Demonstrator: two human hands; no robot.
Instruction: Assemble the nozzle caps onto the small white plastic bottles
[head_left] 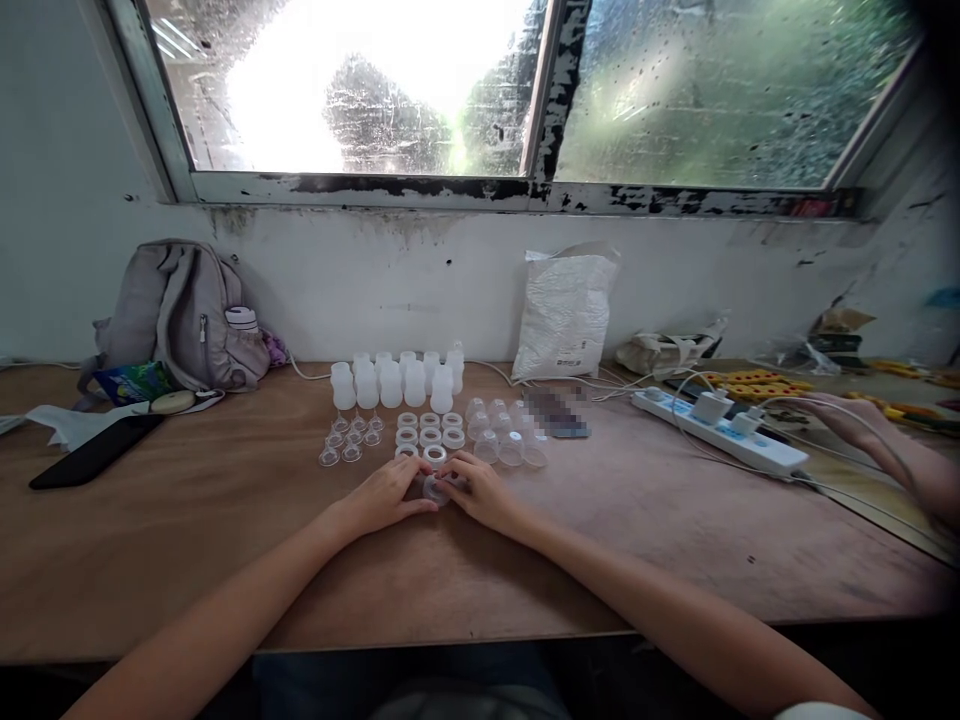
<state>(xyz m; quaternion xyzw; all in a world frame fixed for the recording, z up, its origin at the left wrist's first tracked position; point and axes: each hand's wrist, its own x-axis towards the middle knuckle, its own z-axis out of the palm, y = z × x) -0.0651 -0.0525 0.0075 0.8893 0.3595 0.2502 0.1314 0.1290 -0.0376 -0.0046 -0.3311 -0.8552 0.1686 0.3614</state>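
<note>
My left hand [386, 492] and my right hand [481, 490] meet near the middle of the table. Between their fingertips is a small clear piece [433, 490] that looks like a baby bottle nipple; fingers cover part of it. Just beyond my hands lie several white screw rings [430, 437] in rows. To their left stand several clear nipples [351, 452], and to their right several clear dome caps [511, 450]. Behind them, frosted baby bottles [390, 385] stand upright in rows.
A grey backpack [176, 320] and a black flat case [97, 452] are on the left. Against the wall leans a white plastic bag [564, 315]. On the right, a power strip [720, 432] trails cables near another person's hand [847, 420]. A blurred-out flat item [556, 412] lies behind the caps.
</note>
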